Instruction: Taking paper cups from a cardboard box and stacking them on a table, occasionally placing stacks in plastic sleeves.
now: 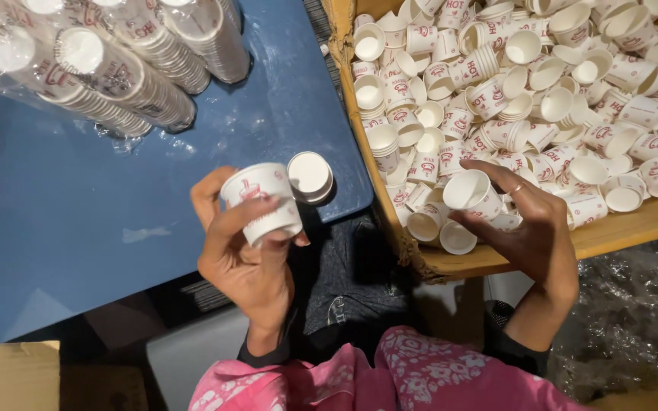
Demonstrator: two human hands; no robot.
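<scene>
Paper cups everywhere: the left hand (245, 255) grips a short nested stack of cups (264, 199) on its side, fingers wrapped round it, over the blue table (78, 228). Right hand (531, 232) pinches a single white cup (472, 192) above the cardboard box (618, 228) heaped with loose ones. Bagged cup sleeves (108, 65) lie beyond the left hand.

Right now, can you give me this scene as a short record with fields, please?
left hand: holds a short stack of paper cups
right hand: grips one white cup over the box
cardboard box: full of loose cups
blue table: carries wrapped cup stacks at the far edge
clothing: pink patterned garment
</scene>
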